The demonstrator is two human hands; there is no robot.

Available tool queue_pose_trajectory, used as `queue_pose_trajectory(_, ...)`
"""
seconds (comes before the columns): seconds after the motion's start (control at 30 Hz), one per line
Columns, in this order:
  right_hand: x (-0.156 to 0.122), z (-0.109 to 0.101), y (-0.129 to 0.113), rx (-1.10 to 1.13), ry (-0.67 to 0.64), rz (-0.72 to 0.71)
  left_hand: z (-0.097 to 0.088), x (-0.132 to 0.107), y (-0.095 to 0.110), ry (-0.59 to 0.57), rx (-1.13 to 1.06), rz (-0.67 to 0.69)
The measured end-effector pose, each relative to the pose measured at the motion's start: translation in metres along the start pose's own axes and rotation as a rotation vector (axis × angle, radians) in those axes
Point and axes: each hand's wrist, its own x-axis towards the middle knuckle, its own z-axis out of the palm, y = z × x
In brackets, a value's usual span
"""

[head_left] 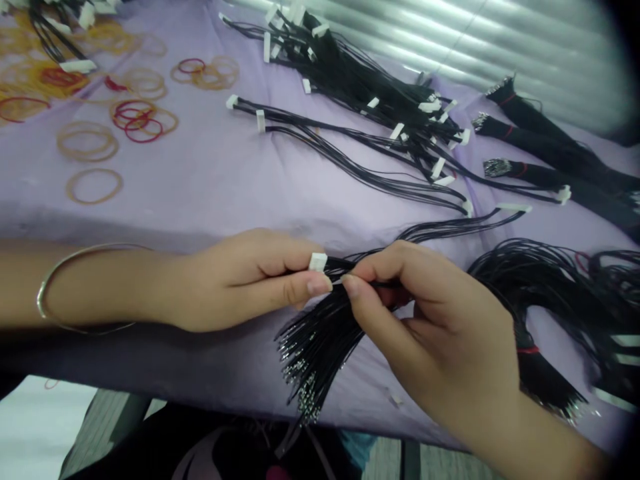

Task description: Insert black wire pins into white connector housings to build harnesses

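Note:
My left hand (245, 283) pinches a small white plastic connector (318, 261) between thumb and forefinger. A thin silver bangle (38, 300) circles that wrist. My right hand (435, 327) is shut on black wires (373, 282) just beside the connector, its fingertips almost meeting my left fingertips. From there a loose bundle of thin black wires (315, 350) fans down, ending in small metal crimp terminals (303, 393). Other strands of the bundle run up to the right, toward another white connector (514, 207) lying on the cloth.
A lilac cloth (210, 190) covers the table, its front edge dropping away below my hands. Rubber bands (87, 141) lie at the upper left. Black wire harnesses (370, 87) with white connectors spread across the back, and red-banded bundles (550, 153) lie at the right.

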Motion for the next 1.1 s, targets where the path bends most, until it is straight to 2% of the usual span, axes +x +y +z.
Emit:
queue_pose_trajectory(0.23, 0.0044, -0.0028, -0.0001, 0.064, -0.009, 0.099, 0.0008, 0.0024, -0.0016, -0.007, 0.027, -0.03)
queue_pose_trajectory(0.53, 0.0039, -0.0007, 0.0013, 0.072, -0.034, 0.079, 0.0003, 0.0026, -0.002, 0.001, 0.112, 0.012)
queue_pose_trajectory(1.1, 0.0023, 0.0007, -0.0007, 0.09, -0.048, 0.083, 0.0011, 0.0028, -0.0047, -0.039, 0.046, 0.006)
